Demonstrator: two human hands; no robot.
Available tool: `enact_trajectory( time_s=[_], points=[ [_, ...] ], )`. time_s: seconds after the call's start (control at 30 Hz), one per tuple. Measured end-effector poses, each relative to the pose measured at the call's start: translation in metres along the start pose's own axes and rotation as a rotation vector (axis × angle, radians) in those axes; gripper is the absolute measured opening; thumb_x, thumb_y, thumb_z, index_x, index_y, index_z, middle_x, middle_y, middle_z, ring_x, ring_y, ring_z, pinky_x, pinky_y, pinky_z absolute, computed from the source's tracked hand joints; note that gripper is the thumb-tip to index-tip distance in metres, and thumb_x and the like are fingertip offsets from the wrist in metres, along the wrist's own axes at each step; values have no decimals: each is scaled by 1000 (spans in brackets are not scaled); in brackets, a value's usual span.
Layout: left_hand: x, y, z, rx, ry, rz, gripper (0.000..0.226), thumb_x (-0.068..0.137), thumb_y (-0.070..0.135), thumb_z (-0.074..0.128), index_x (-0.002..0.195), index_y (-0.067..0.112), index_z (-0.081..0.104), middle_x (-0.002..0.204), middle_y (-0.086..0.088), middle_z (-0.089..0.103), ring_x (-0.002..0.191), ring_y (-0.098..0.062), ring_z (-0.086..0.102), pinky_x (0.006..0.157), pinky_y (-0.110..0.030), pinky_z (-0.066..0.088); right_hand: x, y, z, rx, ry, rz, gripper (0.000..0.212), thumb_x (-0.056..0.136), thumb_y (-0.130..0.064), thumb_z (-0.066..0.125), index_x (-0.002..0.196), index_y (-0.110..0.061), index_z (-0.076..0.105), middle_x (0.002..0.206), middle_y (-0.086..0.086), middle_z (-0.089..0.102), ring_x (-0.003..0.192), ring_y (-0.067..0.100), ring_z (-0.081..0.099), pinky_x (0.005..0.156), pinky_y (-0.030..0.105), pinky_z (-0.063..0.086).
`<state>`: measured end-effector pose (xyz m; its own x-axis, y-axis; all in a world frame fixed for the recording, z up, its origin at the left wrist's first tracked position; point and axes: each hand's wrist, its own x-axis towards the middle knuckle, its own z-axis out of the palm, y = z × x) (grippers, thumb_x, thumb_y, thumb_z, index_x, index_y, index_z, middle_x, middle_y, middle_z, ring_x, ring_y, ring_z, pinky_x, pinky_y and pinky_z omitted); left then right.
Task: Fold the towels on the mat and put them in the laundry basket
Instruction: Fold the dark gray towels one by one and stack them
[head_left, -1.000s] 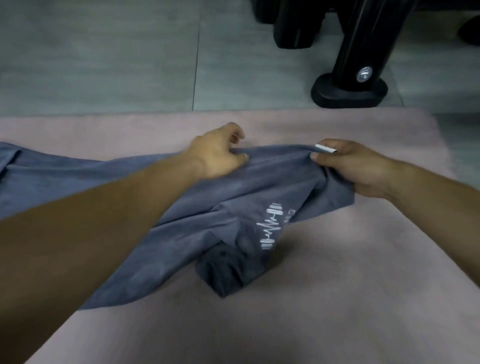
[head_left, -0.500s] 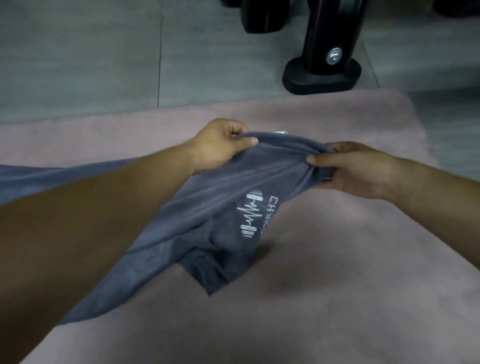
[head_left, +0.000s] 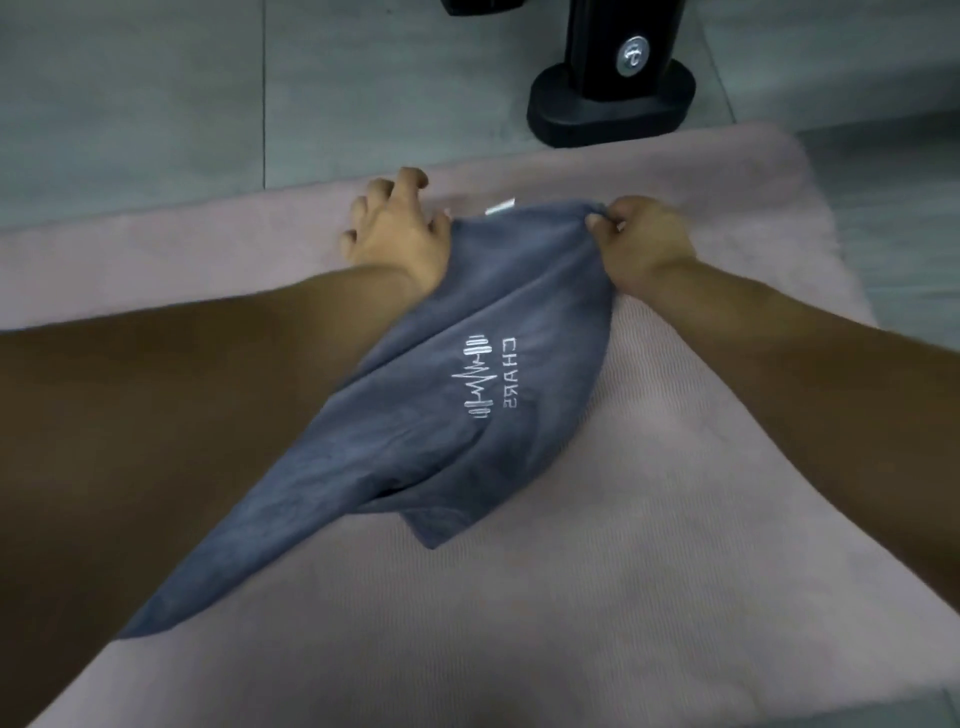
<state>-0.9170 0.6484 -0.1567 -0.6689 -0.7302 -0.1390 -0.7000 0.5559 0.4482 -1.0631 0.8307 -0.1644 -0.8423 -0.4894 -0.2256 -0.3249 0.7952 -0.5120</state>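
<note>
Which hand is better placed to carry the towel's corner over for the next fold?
Likely the right hand: it pinches the far corner of the towel, while the left hand lies spread beside the edge, its grip unclear.

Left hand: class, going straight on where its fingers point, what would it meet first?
The left hand would likely cross bare mat, then grey floor; the black stand base sits off to its right.

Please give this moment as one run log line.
left hand: at towel far edge, grip unclear | right hand: pinches towel corner | towel: unfolded, rumpled on mat
</note>
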Motion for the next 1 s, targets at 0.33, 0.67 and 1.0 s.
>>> enact_trajectory(
  time_s=[0.33, 0.67, 1.0],
  points=[
    [-130, -64, 8, 370, -91, 226, 56, 93, 54, 36, 135, 19, 53, 141, -17, 43, 133, -38, 41, 112, -59, 25, -97, 23, -6, 519, -348, 446, 18, 93, -38, 66, 89, -20, 69, 86, 12, 73, 73, 28, 73, 58, 34, 61],
    [-186, -94, 27, 315, -184, 345, 70, 99, 58, 17, 155, 20, 30, 167, -12, 7, 155, -22, -4, 122, -56, -4, -154, 18, 26, 597, -323, 236, 10, 88, -16, 74, 88, -7, 69, 87, 6, 74, 78, 18, 70, 73, 33, 58],
    [-215, -112, 7, 283, -439, 294, 84, 85, 71, -3, 159, 34, 7, 167, -2, -14, 151, -13, -22, 122, -53, -9, -164, 30, 35, 378, -8, 222, 20, 99, -37, 55, 98, -17, 54, 84, -8, 60, 78, 11, 58, 67, 20, 46]
  ],
)
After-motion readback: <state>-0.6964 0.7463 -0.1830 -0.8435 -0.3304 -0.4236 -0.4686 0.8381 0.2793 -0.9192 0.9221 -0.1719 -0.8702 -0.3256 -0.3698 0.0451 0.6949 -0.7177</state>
